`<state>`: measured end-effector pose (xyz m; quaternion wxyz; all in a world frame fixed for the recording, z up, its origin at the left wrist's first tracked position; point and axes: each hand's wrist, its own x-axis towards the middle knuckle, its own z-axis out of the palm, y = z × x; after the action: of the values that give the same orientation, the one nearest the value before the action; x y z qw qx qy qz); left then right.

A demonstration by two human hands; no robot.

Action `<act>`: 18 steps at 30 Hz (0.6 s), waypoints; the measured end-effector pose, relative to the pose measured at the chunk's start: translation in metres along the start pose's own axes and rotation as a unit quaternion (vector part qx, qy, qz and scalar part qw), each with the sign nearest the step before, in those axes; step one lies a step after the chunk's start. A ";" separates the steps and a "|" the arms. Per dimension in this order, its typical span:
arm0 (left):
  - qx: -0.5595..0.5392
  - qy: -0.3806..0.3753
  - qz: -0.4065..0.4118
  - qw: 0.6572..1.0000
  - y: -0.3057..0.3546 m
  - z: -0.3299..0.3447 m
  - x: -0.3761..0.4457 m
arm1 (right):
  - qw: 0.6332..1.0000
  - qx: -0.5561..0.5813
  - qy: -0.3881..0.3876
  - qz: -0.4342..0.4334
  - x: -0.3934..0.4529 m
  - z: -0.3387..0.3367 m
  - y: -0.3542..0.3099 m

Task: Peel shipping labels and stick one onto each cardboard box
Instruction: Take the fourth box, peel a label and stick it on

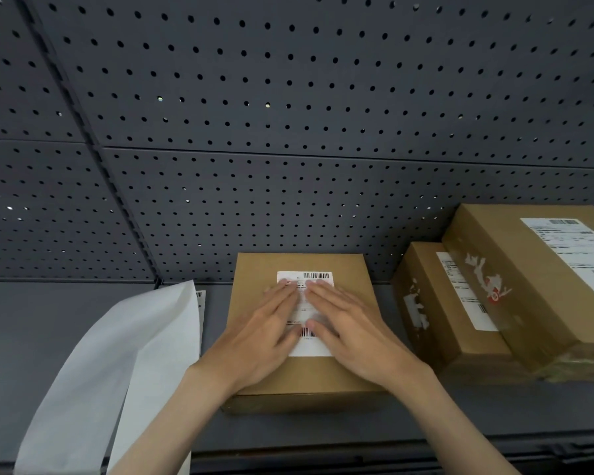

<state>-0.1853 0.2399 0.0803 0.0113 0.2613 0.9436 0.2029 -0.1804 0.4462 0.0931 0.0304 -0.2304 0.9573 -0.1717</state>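
Pressing flat, your left hand and right hand lay with fingers spread, gripping nothing, on the label atop the middle box. Uneven smoothing risked trapped wrinkles; the backing sheets at 9 o'clock could have slid off.

Cardboard boxes: three — centre box, narrow box, large box at right. Shipping labels stuck on: three, one per box. White backing sheets: two. Hands: two.
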 end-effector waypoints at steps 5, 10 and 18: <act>0.028 -0.013 -0.004 1.000 -0.013 0.006 -0.011 | 0.999 -0.036 -0.008 0.017 -0.007 0.005 0.002; 0.038 0.002 -0.018 0.999 -0.022 0.002 -0.019 | 0.997 -0.057 0.003 0.048 -0.015 -0.002 0.007; -0.006 -0.003 0.016 1.000 0.002 0.006 -0.034 | 0.999 0.034 -0.021 -0.012 -0.028 0.005 -0.007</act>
<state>-0.1542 0.2268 0.0728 0.0124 0.2765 0.9383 0.2076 -0.1519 0.4511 0.0903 0.0565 -0.2440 0.9472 -0.2000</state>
